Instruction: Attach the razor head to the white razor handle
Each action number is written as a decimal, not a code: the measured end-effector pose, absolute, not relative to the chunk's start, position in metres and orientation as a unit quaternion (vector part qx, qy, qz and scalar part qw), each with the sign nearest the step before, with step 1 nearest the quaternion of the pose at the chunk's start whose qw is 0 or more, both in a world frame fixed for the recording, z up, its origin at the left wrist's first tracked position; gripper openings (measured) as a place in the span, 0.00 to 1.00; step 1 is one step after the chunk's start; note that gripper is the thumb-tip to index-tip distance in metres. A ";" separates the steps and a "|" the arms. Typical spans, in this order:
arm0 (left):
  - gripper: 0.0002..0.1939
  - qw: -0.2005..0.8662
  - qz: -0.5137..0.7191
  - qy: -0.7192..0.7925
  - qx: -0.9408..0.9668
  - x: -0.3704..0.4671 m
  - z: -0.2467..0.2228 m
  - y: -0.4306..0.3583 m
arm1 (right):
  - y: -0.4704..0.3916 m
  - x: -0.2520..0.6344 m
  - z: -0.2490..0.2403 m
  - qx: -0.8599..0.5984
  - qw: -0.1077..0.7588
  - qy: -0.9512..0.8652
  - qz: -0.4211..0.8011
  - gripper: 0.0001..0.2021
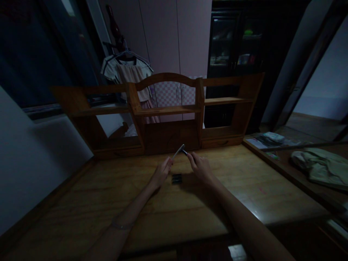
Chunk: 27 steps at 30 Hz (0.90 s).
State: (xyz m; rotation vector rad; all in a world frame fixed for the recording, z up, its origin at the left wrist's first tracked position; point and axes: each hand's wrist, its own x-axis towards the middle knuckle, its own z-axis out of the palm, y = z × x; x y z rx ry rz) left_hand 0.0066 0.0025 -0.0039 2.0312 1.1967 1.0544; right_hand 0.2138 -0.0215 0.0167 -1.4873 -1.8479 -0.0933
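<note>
My left hand (163, 170) is closed around the lower end of a thin pale stick (177, 151), which slants up to the right. My right hand (200, 165) grips a slim dark handle with a shiny part (184, 151), perhaps a razor; dim light hides its exact kind. The tips of the two things meet or overlap above the desk, and I cannot tell whether they touch. Between and below the hands, a small black ridged object (176, 178) in several strips lies on the wooden desk (152, 221).
A wooden shelf unit (167, 111) stands along the desk's back edge. Clothes (126, 72) hang behind it at left, before a pale wardrobe (160, 43). At right, a light cloth bag or garment (320, 166) lies on a lower surface beyond the desk's edge.
</note>
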 end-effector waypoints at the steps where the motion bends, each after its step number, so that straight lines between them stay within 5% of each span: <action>1: 0.20 0.275 0.392 0.447 0.755 0.007 -0.003 0.002 | -0.022 0.214 0.017 -0.580 0.376 -0.722 -0.037 0.20; 14: 0.20 0.261 0.389 0.450 0.760 0.005 -0.003 0.003 | -0.021 0.214 0.018 -0.579 0.385 -0.717 -0.035 0.19; 27: 0.19 0.265 0.395 0.444 0.759 0.004 -0.008 0.010 | -0.017 0.215 0.017 -0.531 0.481 -0.691 0.097 0.21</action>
